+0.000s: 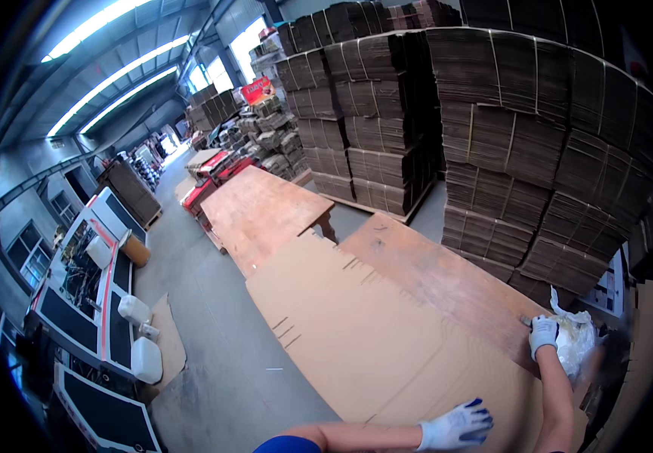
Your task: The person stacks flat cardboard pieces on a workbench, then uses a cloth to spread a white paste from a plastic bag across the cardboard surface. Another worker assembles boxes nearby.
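Observation:
A large sheet of brown cardboard [387, 347] with short slots cut in its edges lies flat across wooden tabletops. Over its near end is my left hand [455, 428], in a white glove with blue fingertips, palm down with its fingers stretched out. Farther right, at the edge of the reddish wooden tabletop [432, 272], my right hand [544, 334] wears a similar glove. Its fingers are curled beside a small olive-brown object [526, 321], too small to name. A crumpled clear plastic bag [574, 343] touches that hand's right side.
Tall strapped stacks of flat cardboard [500, 143] rise beyond the table. Another wooden tabletop [266, 208] extends ahead. Left of the grey floor aisle [213, 340] stands a long machine [69, 309], with white plastic jugs [146, 359] beside it. More cardboard [647, 325] stands at right.

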A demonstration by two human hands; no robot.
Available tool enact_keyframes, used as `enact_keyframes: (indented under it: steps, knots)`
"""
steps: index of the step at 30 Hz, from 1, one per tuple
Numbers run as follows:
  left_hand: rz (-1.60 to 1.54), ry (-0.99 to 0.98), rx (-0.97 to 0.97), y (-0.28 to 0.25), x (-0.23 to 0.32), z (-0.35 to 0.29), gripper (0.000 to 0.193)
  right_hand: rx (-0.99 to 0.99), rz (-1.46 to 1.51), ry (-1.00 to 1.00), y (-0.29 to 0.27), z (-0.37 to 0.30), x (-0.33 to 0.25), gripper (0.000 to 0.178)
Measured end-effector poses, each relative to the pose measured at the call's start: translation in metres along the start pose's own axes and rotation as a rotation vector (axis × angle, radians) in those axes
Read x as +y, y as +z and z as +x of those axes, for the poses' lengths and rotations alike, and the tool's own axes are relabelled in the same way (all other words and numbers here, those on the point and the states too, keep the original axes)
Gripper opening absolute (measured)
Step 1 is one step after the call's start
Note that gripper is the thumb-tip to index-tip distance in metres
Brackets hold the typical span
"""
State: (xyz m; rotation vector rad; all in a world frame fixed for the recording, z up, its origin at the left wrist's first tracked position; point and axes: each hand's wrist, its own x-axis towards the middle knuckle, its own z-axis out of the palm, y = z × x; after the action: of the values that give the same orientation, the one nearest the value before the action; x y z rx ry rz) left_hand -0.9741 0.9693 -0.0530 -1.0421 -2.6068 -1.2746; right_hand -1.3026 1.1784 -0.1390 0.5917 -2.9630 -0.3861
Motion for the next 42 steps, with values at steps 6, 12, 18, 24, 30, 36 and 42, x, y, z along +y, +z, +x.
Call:
enact_keyframes:
  steps: [6,12,18,24,30,36,42]
  knots:
    - [0.123,-0.161,0.078,-0.031,-0.048,0.095,0.032,0.106,0.891,0.376,-0.047,-0.034,0.012,0.017]
    - [0.218,-0.298,0.129,0.019,-0.134,0.204,0.037,0.153,0.993,0.422,-0.054,-0.048,0.035,0.032]
    - [0.286,-0.235,0.058,0.056,-0.136,0.218,0.029,0.105,0.933,0.359,-0.071,-0.061,0.033,0.030]
    - [0.238,-0.341,0.035,0.062,-0.140,0.212,0.034,0.139,0.893,0.212,-0.128,-0.040,0.007,0.033]
    - [0.168,-0.611,0.015,0.015,-0.109,0.221,0.034,0.448,1.990,0.630,-0.159,-0.089,0.044,0.029]
    - [0.006,-0.297,0.156,0.015,-0.181,0.282,0.039,0.833,2.471,0.966,-0.040,-0.212,0.083,0.033]
    - [-0.492,-0.430,-0.135,0.069,-0.334,0.389,0.053,0.709,2.635,1.081,-0.021,-0.172,0.034,0.037]
